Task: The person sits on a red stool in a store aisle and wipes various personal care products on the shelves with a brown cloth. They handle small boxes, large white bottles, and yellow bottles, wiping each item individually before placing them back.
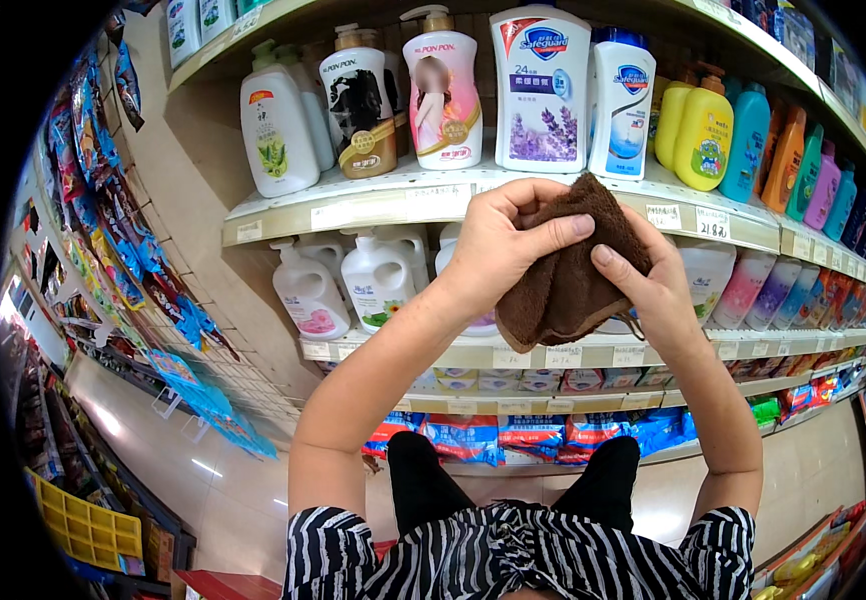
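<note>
A folded brown terry cloth (564, 281) is held up in front of a store shelf by both of my hands. My left hand (519, 232) pinches its upper left part, thumb laid across the front. On the right side, my right hand (647, 274) grips the cloth with the thumb in front and the fingers behind it, partly hidden. Just beyond the cloth, on the shelf board (373, 196), stand a large white Safeguard bottle (542, 97) with a lavender picture and a smaller Safeguard bottle (623, 112). A pink-and-white pump bottle (442, 97) is left of them.
More pump bottles (277, 127) line the shelf's left end; yellow bottles (705, 135) and coloured bottles stand to the right. Handled white jugs (377, 281) fill the lower shelf. Red-and-blue packs (463, 439) lie at the bottom. Hanging snack packets (152, 255) cover the left rack.
</note>
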Action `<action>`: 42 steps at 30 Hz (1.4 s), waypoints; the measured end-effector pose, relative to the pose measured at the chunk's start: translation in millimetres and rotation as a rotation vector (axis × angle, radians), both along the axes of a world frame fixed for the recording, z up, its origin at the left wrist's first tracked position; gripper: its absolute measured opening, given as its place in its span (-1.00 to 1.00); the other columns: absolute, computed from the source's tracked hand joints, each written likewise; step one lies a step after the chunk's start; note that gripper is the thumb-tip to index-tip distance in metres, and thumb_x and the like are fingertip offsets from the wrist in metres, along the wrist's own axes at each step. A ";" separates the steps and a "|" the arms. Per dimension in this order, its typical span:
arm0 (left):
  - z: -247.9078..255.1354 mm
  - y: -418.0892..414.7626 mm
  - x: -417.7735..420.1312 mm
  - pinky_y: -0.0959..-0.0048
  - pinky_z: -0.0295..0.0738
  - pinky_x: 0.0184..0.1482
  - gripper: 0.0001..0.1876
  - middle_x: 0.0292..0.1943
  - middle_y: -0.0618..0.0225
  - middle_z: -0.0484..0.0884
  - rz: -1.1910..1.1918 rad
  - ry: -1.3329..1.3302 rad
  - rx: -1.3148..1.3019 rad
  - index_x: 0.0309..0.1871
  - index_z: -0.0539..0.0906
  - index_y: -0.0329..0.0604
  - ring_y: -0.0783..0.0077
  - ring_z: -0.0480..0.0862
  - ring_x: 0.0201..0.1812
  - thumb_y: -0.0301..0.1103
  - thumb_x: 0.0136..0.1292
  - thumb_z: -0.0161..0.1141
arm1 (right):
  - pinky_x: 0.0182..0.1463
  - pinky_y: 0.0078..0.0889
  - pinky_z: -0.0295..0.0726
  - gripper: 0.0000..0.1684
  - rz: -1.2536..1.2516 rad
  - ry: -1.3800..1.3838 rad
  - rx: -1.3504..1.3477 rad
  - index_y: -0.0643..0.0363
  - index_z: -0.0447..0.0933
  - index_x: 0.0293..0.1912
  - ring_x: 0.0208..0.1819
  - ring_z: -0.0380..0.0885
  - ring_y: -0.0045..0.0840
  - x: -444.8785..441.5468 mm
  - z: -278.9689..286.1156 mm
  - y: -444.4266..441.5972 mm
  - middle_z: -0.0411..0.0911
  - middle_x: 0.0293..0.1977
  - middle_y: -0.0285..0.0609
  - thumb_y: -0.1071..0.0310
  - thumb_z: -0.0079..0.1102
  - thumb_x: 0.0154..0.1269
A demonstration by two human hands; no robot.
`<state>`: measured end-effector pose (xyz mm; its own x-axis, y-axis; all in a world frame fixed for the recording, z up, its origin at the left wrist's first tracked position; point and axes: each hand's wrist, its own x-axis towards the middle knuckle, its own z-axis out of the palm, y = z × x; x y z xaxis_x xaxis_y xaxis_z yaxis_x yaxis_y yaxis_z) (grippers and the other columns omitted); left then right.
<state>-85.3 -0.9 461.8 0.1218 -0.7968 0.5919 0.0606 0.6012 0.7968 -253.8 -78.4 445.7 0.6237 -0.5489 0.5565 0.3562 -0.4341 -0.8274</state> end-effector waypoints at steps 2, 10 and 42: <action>1.3 1.8 -3.5 0.60 0.56 -0.14 -0.71 -0.22 0.34 0.69 -0.013 0.066 0.020 -0.07 0.63 -0.31 0.62 0.62 -0.21 -0.44 0.16 0.37 | 0.26 -0.44 0.36 -0.28 0.004 -0.033 -0.120 0.34 0.20 0.33 0.19 0.39 -0.50 0.4 -3.1 0.8 0.40 0.17 -0.08 0.31 0.25 0.28; 1.5 -3.7 -11.5 0.59 0.57 -0.14 -0.72 -0.21 0.35 0.70 -0.101 0.074 -0.003 -0.06 0.65 -0.33 0.62 0.64 -0.23 -0.42 0.19 0.35 | 0.38 -0.24 0.23 -0.06 0.481 -0.214 0.371 0.22 0.08 0.39 0.33 0.26 -0.38 6.7 -35.6 -6.3 0.27 0.29 -0.10 -0.22 0.10 0.29; 5.0 -5.5 -12.7 0.64 0.52 -0.14 -0.80 -0.27 0.41 0.68 0.120 0.193 -0.136 -0.16 0.68 -0.29 0.66 0.60 -0.24 -0.45 0.16 0.37 | 0.41 -0.23 0.20 0.11 0.103 -0.365 -0.054 0.16 -0.09 0.43 0.41 0.12 -0.35 12.6 -39.3 29.5 0.08 0.38 -0.11 -0.42 0.00 0.21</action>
<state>-98.0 -6.4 466.8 0.3314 -0.6844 0.6495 0.1251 0.7142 0.6887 -241.2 -49.0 406.3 0.4293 -0.4575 0.7787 0.6677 -0.4197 -0.6148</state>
